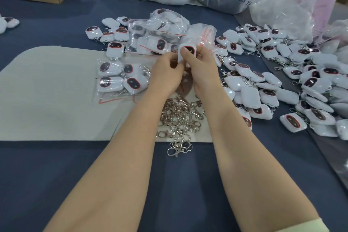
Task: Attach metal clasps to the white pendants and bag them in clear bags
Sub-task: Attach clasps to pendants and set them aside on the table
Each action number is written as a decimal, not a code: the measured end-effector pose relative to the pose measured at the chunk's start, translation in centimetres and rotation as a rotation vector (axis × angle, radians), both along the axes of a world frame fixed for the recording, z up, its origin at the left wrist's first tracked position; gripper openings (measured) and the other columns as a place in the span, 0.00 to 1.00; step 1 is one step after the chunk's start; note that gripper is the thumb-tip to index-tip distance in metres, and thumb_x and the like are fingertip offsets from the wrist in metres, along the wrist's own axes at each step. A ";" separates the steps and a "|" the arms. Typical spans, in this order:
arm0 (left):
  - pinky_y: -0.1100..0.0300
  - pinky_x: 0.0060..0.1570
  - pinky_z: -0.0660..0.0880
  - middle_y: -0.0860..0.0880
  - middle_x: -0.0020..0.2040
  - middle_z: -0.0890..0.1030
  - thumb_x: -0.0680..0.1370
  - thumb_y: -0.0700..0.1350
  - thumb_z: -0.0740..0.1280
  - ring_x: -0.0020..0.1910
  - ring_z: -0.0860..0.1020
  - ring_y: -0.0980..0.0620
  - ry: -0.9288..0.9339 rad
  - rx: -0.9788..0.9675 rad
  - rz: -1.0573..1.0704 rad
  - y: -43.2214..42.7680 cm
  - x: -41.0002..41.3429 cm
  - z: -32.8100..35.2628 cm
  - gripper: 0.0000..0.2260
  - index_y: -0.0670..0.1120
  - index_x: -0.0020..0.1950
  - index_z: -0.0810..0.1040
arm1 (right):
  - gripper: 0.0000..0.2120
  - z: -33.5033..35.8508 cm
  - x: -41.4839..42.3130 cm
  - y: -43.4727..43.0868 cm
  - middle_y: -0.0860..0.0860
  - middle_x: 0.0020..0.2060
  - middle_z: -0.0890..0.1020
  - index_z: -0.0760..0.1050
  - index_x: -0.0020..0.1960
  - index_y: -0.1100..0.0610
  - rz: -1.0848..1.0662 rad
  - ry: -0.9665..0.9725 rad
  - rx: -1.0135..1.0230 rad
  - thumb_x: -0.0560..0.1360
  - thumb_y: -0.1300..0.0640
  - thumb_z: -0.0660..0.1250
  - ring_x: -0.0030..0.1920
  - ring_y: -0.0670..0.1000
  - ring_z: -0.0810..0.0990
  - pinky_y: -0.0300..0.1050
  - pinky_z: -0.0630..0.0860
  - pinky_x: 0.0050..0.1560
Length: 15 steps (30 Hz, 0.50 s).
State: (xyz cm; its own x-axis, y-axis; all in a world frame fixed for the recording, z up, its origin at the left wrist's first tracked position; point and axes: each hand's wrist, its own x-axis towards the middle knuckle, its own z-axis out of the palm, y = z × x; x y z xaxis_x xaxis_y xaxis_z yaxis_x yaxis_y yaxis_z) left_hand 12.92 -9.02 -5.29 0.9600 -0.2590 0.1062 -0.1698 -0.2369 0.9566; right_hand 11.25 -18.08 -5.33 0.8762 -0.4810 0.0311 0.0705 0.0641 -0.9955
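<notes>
A: Left side?
B: Bagged pendants [116, 79] in crinkly clear film are lying on the smooth beige mat [47, 90].
A: Hands?
B: Left hand [165, 73] is pinching the lower end of the rounded white pendant [186, 52]. Right hand [201, 69] is gripping its top (dark red-rimmed oval facing up). It's hovering above the shiny metal clasps [178, 117].
A: Right?
B: Glossy loose pendants [282, 73] are heaping on blue cloth [282, 149].

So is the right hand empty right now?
No, the right hand pinches a white pendant, with the left hand gripping its lower edge.
</notes>
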 end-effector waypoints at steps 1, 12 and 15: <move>0.47 0.53 0.77 0.45 0.46 0.83 0.79 0.44 0.64 0.47 0.81 0.45 0.002 0.004 0.002 0.0 0.0 0.0 0.03 0.47 0.48 0.76 | 0.05 -0.1 0.0 0.0 0.58 0.44 0.80 0.73 0.46 0.54 -0.013 -0.007 0.006 0.75 0.59 0.69 0.44 0.55 0.79 0.54 0.77 0.45; 0.48 0.56 0.75 0.44 0.50 0.82 0.78 0.41 0.65 0.50 0.80 0.45 -0.006 0.076 0.052 -0.2 0.2 -0.2 0.06 0.42 0.53 0.78 | 0.02 -0.4 0.5 -0.2 0.60 0.44 0.79 0.76 0.46 0.58 0.050 -0.010 -0.013 0.77 0.62 0.65 0.44 0.56 0.77 0.50 0.77 0.42; 0.47 0.56 0.76 0.44 0.50 0.82 0.78 0.41 0.65 0.50 0.80 0.44 -0.004 0.073 0.061 -0.2 0.3 -0.2 0.06 0.42 0.53 0.77 | 0.04 -0.5 0.5 -0.3 0.60 0.43 0.79 0.75 0.45 0.57 0.060 -0.022 -0.030 0.77 0.63 0.66 0.44 0.56 0.78 0.49 0.76 0.41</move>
State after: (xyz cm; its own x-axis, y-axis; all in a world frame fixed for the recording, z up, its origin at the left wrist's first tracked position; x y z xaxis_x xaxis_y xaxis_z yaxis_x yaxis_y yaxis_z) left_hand 13.20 -9.22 -5.48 0.9739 -0.2070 0.0935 -0.1570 -0.3160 0.9357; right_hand 11.72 -18.35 -5.81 0.9023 -0.4263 0.0642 0.0893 0.0392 -0.9952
